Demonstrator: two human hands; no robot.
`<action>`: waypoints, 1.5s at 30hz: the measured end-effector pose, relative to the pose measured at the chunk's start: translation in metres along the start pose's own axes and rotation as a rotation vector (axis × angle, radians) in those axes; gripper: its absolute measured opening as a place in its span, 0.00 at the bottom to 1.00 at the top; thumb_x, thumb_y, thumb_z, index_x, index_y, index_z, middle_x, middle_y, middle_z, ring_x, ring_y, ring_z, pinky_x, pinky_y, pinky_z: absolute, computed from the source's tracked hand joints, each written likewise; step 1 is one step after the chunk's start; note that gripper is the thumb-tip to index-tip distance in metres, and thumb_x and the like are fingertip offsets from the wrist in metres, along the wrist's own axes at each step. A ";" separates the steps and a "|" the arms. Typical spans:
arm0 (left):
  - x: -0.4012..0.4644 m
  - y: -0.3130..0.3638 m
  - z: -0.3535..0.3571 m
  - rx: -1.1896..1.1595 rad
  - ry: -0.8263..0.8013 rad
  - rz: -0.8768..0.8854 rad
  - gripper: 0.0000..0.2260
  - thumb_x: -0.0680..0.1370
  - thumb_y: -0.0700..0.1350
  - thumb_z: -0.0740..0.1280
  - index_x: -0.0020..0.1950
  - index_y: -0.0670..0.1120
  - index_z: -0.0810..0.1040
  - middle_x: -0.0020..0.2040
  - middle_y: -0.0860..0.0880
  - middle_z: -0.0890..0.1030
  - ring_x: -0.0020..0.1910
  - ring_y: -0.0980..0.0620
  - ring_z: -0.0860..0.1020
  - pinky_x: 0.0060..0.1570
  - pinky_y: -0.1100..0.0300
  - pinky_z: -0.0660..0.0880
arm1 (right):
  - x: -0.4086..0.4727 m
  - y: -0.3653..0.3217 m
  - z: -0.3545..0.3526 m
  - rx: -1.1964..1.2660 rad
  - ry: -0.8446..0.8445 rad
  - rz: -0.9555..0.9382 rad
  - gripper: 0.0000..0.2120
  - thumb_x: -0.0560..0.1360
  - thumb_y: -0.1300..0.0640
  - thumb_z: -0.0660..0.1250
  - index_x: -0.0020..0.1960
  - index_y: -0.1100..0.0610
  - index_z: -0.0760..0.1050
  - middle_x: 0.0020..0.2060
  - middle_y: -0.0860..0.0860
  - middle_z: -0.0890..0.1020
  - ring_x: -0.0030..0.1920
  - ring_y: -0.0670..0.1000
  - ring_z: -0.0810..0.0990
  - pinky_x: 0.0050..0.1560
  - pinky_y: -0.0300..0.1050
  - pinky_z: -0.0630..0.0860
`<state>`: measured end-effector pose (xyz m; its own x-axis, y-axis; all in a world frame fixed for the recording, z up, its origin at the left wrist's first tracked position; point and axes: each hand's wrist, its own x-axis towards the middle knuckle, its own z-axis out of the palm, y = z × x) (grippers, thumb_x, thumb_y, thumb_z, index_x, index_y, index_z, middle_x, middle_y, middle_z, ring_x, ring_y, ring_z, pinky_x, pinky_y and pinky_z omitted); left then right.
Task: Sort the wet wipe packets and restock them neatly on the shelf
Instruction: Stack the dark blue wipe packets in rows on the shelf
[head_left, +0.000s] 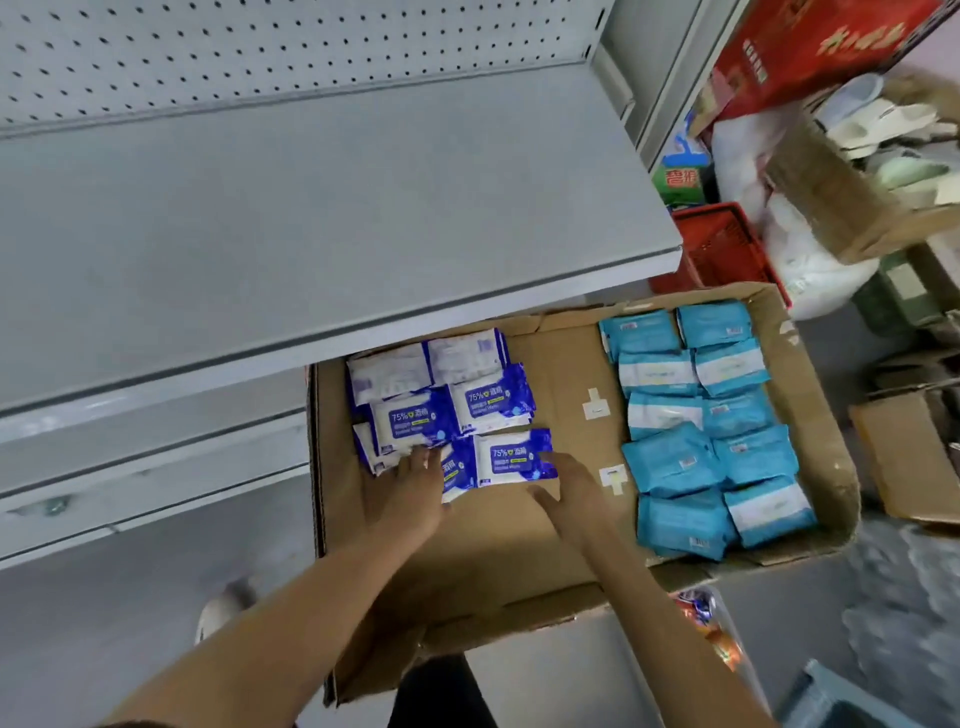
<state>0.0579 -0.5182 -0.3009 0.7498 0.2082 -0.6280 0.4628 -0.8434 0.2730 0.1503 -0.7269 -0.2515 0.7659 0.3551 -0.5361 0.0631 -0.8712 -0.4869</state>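
Both hands down in a cardboard box (540, 525) of wet wipe packets.

Left hand (415, 488) resting fingers on the dark blue packets (447, 410) (printed 75%); right hand (569, 491) touching the nearest one (511, 457). Light blue packets (711, 421) stacked in two rows at right. Grey shelf (291, 223) above, red basket (722, 249) beyond.

Packets (395, 376) partly under shelf (311, 218)

Dark blue and white wet wipe packets (447, 410) marked 75% lie flat and overlapping in a loose cluster at the left of an open cardboard box (561, 374). Light blue packets (701, 426) lie in two neat columns along its right side. The grey metal shelf (291, 208) above is bare.
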 end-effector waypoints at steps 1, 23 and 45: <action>0.000 0.000 0.009 0.043 0.031 -0.011 0.40 0.74 0.51 0.72 0.79 0.47 0.53 0.75 0.42 0.61 0.73 0.42 0.63 0.71 0.45 0.65 | 0.012 0.004 0.005 -0.006 -0.003 -0.019 0.25 0.75 0.54 0.70 0.70 0.54 0.68 0.66 0.52 0.75 0.65 0.52 0.73 0.63 0.47 0.71; -0.077 -0.025 -0.105 -0.542 0.163 0.028 0.18 0.71 0.55 0.76 0.59 0.57 0.79 0.56 0.58 0.81 0.53 0.59 0.79 0.50 0.65 0.76 | 0.018 -0.046 -0.015 0.230 0.085 0.045 0.08 0.70 0.54 0.75 0.47 0.51 0.79 0.40 0.48 0.84 0.40 0.48 0.81 0.38 0.42 0.73; -0.298 -0.359 -0.286 -1.461 0.322 -0.051 0.14 0.78 0.39 0.68 0.62 0.47 0.72 0.58 0.45 0.79 0.54 0.44 0.80 0.46 0.51 0.82 | -0.126 -0.473 0.064 0.626 0.125 -0.327 0.14 0.67 0.69 0.75 0.52 0.63 0.82 0.42 0.58 0.85 0.39 0.50 0.84 0.39 0.43 0.81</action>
<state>-0.1964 -0.1360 -0.0039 0.6981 0.4826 -0.5290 0.3970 0.3540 0.8468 -0.0169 -0.3381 0.0020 0.8406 0.4904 -0.2300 -0.0482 -0.3552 -0.9336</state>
